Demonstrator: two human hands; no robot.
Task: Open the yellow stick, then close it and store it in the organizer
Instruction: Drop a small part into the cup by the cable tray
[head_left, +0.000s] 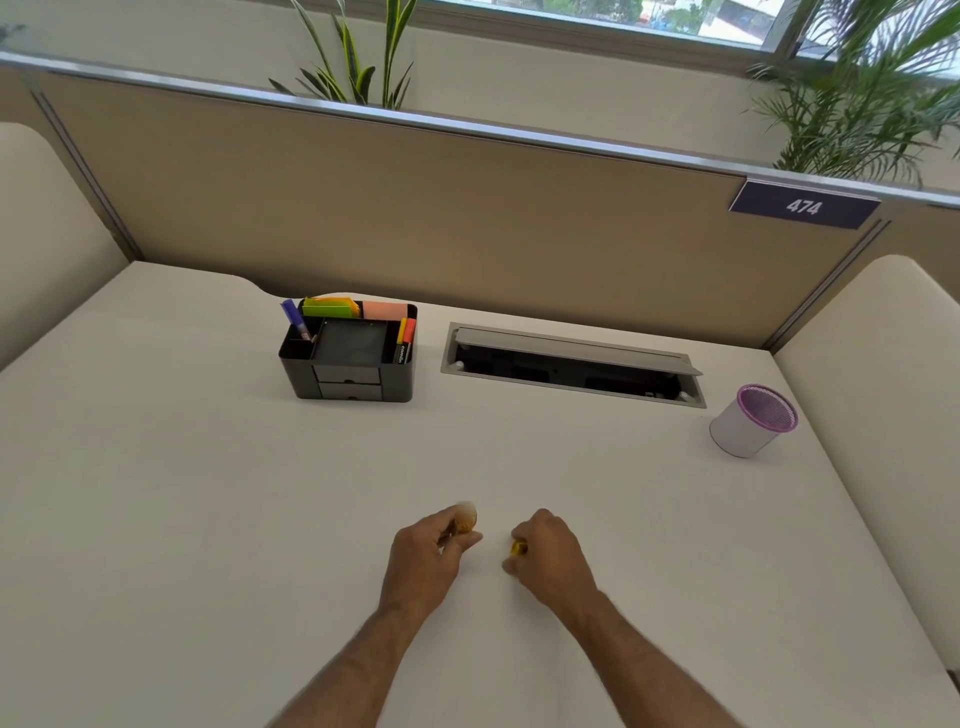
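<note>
My left hand (431, 551) holds the yellow stick (464, 519) above the desk near the front middle, with a pale blurred tip showing at its upper end. My right hand (550, 556) is a short gap to the right, fingers closed on a small yellow cap (519, 548). The stick and the cap are apart. Most of both pieces is hidden by fingers. The black organizer (349, 387) stands at the back left of the desk, with pens, markers and sticky notes in its compartments and small drawers on its front.
A white desk (208, 493) is bounded by beige partition walls. An open grey cable hatch (571, 364) lies right of the organizer. A white mesh cup with a purple rim (748, 423) stands at the right. Plants rise behind the partition.
</note>
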